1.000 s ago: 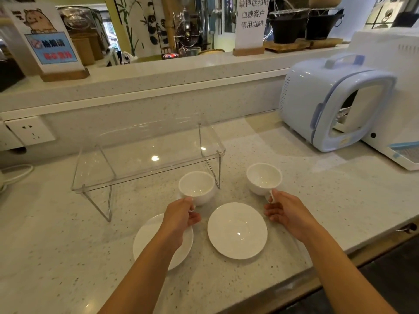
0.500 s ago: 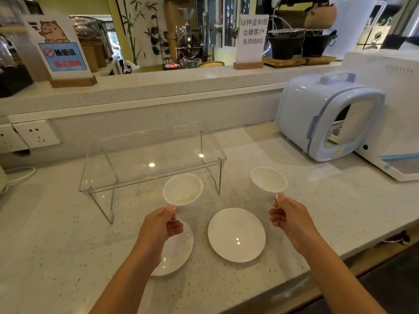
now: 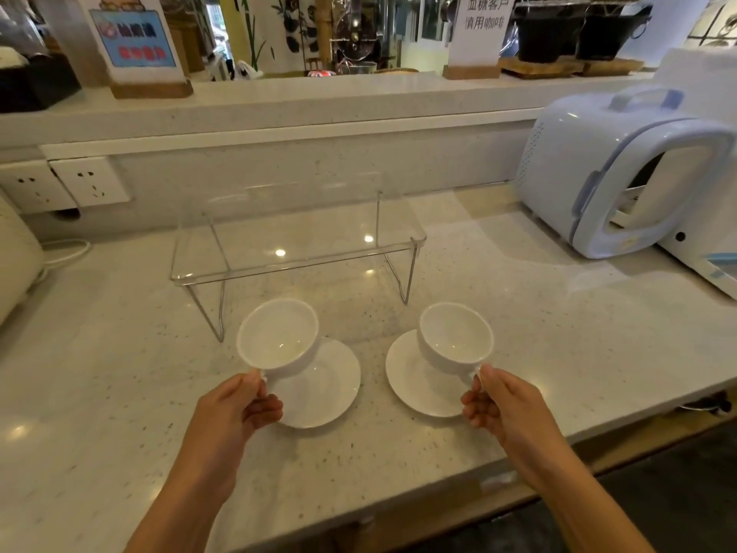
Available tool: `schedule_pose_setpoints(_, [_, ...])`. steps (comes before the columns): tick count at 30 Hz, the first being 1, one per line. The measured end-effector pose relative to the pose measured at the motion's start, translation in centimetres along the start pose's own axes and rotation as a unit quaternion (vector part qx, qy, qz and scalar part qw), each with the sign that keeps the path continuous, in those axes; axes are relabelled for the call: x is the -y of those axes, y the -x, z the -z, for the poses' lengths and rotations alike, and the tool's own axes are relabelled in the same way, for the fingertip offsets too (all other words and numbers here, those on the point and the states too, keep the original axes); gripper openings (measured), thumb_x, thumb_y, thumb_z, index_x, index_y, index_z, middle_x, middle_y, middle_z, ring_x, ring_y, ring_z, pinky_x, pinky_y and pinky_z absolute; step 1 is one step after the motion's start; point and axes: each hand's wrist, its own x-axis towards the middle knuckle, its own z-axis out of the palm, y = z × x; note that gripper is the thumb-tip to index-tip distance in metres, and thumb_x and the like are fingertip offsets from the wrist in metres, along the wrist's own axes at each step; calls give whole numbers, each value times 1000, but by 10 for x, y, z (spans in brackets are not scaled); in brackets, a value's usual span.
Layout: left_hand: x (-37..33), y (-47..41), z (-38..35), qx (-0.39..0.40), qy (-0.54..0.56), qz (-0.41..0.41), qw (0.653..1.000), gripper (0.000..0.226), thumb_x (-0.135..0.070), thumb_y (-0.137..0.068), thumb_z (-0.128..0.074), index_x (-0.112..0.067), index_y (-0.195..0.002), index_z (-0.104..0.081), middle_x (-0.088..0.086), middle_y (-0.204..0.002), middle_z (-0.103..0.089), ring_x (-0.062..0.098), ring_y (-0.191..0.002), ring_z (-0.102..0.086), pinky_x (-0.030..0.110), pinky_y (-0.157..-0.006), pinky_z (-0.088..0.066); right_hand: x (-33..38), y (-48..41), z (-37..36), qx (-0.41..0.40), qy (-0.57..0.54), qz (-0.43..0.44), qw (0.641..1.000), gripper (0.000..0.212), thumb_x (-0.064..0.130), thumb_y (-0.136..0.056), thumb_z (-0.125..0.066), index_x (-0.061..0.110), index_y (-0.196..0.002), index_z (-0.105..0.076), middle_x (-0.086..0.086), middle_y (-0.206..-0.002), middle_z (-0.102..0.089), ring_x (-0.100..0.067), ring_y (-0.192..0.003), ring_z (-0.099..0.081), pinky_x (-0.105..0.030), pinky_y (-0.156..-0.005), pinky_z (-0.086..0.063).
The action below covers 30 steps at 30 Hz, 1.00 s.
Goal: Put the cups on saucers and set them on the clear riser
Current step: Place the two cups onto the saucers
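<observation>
1. The left hand (image 3: 235,409) is pinching the handle of the left cup (image 3: 278,335), fingers closed on it, and is holding the cup over the 10 o'clock edge of the left saucer (image 3: 319,387). The cup is tilting a little, and whether its foot is touching the saucer yet cannot be told.

2. The right hand (image 3: 500,405) is gripping the handle of the right cup (image 3: 454,335) in the same closed pinch, and is holding it over the middle-to-12-o'clock part of the right saucer (image 3: 414,387). It looks close to seating, though contact is not certain.

3. Both saucers are lying flat on the counter (image 3: 518,313), side by side and a little apart, the left at 9 o'clock of the right.

4. The clear riser (image 3: 295,249) is standing at 12 o'clock of the saucers, near them but not touching, and nothing is sitting on its top.

5. Judging progress: the task is sitting in its first half. The cups are being brought to their saucers, but neither pairing looks finished.

6. What is remaining, as I read it: settling each cup squarely in its saucer's centre, letting go of the handles, then lifting each cup-and-saucer set and placing both on the riser's top.

7. The left cup is needing more correction than the right, since it is hanging off-centre toward the saucer's rim.
</observation>
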Motion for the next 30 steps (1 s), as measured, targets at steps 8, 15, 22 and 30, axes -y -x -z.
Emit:
schedule_pose_setpoints(8, [9, 7, 6, 19, -3, 17, 1000, 30, -16, -93, -46, -5, -69, -60, 4, -57, -63, 25, -68, -60, 35, -68, -51, -7, 8, -8, 4, 11, -5, 1000, 34, 26, -95, -43, 4, -76, -61, -12, -67, -62, -15, -55, -56, -27, -53, -48])
schedule_pose_setpoints(15, [13, 10, 10, 30, -13, 23, 999, 32, -18, -94, -45, -5, -69, -61, 8, -65, -61, 26, -70, -60, 34, -68, -51, -5, 11, -12, -4, 27, -20, 999, 32, 28, -92, -49, 1, -82, -64, -10, -66, -63, -14, -46, -53, -24, -42, -44])
schedule_pose_setpoints(22, [16, 13, 6, 41, -32, 29, 998, 34, -22, -94, -46, -6, -67, -60, 8, -66, -63, 26, -72, -62, 35, -73, -53, -6, 16, -12, -9, 24, -21, 999, 27, 30, -90, -52, 7, -89, -66, -4, -49, -60, -13, -39, -46, -25, -38, -36])
schedule_pose_setpoints(30, [15, 14, -3, 37, -59, 37, 997, 34, -19, -93, -47, -6, -65, -62, 14, -74, -66, 28, -76, -65, 34, -73, -54, -8, 18, -13, -4, 25, -22, 999, 31, 33, -90, -51, 6, -88, -67, -5, -52, -60, -13, -41, -47, -25, -40, -38])
